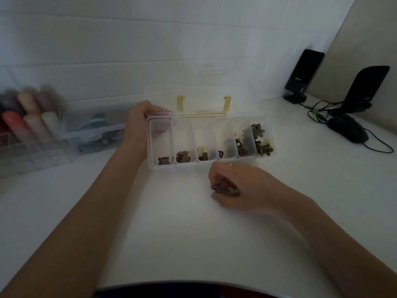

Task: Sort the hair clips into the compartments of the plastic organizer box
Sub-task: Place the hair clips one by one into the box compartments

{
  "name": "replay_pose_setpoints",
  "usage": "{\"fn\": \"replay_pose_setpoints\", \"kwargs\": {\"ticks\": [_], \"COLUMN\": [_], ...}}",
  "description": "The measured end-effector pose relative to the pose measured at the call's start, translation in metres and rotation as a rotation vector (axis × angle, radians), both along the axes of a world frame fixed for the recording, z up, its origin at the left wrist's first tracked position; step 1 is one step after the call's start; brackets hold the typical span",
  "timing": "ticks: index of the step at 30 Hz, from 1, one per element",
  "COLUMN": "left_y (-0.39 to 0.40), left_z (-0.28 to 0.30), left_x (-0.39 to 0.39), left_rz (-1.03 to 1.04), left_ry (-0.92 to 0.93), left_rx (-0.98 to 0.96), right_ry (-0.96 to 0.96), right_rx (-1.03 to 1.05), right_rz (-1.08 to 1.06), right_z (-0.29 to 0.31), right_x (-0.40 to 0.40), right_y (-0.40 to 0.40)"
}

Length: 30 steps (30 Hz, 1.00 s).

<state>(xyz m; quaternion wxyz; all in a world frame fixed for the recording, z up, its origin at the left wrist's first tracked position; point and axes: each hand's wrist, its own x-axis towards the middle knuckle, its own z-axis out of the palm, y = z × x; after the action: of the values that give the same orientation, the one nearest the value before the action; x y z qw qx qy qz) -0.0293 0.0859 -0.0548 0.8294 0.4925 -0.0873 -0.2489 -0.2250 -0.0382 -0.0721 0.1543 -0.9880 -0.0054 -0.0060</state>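
The small brown hair clips point(225, 187) I am sorting sit bunched in my right hand point(242, 190), just in front of the organizer box point(206, 162) on the white worktop point(193, 244). My right fingers are curled round them, low over the worktop. I think these clips are very light and hard, with little springs, so they could slip or pop out if I squeeze wrong. It looks best to pinch one at a time by its sides.

The clear box has a row of compartments. Most hold a few dark clips near the front, and the far right one holds more point(261, 139). Its lid point(204, 104) stands open at the back.

My left hand point(139, 119) grips the back left corner of the box. That arm reaches forward from the left.

Off to the left is another clear box with coloured things point(28, 121). To the right are two black speakers point(304, 74) and a mouse point(348, 130).
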Motion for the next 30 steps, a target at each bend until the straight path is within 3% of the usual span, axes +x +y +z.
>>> {"fn": "replay_pose_setpoints", "kwargs": {"ticks": [5, 14, 23, 30], "left_y": [-0.0001, -0.0017, -0.0029, -0.0035], "left_z": [0.001, 0.0031, 0.0034, 0.0017], "left_x": [0.0, -0.0046, -0.0093, -0.0075], "left_rz": [-0.013, -0.053, -0.158, -0.103], "left_ry": [0.01, -0.046, -0.107, -0.146], "left_rx": [-0.026, -0.075, -0.158, -0.129], "right_ry": [-0.134, -0.306, -0.335, -0.315], "right_rx": [0.068, 0.935, 0.977, 0.987], "right_rz": [0.031, -0.108, -0.164, -0.185], "right_z": [0.0001, 0.0027, 0.0005, 0.0009], "right_x": [0.0015, 0.0055, 0.0052, 0.0063], "right_y": [0.0051, 0.0111, 0.0105, 0.0106]}}
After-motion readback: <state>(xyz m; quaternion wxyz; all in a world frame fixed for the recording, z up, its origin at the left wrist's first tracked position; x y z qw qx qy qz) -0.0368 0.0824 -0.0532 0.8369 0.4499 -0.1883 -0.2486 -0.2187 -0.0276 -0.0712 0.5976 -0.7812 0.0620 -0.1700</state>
